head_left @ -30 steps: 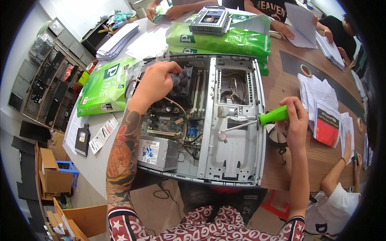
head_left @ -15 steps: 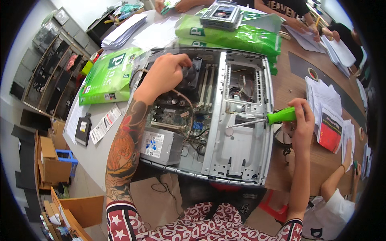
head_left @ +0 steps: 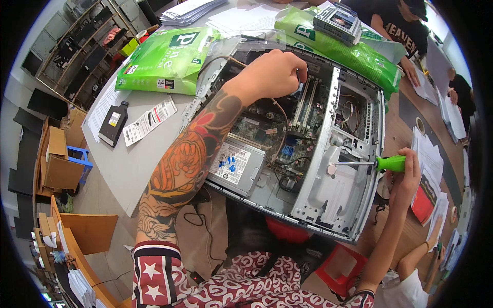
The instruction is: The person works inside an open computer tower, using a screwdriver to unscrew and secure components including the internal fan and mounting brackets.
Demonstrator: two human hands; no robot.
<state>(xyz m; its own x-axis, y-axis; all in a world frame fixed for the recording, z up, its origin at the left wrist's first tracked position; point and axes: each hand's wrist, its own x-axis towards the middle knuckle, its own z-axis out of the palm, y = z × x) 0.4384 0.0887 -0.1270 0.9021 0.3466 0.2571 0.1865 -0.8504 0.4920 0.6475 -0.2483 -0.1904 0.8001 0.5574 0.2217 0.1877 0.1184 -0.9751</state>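
An opened desktop computer case (head_left: 328, 197) lies flat in front of me, its insides exposed. My left hand (head_left: 275, 74) reaches over its far part with the fingers curled down; whatever they grip is hidden beneath them. Just right of those fingers run the long memory slots (head_left: 308, 105) of the motherboard (head_left: 251, 126). A silver power supply (head_left: 231, 167) sits at the near left of the case. At the right edge, my right hand (head_left: 405, 177) holds a screwdriver (head_left: 391, 164) by its green handle. The shaft points left over the metal drive bay.
Green paper packs (head_left: 159, 64) flank the case at left and back, with a metal drive unit (head_left: 337, 23) on the back one. A black cartridge-like piece (head_left: 113, 124) lies at left. Loose papers (head_left: 429, 154) and a tape roll (head_left: 420, 123) are at right, near other people.
The view has turned, so the case sits farther right and tilted. My left hand has shifted over the dark part beside the memory slots. My right hand still holds the screwdriver.
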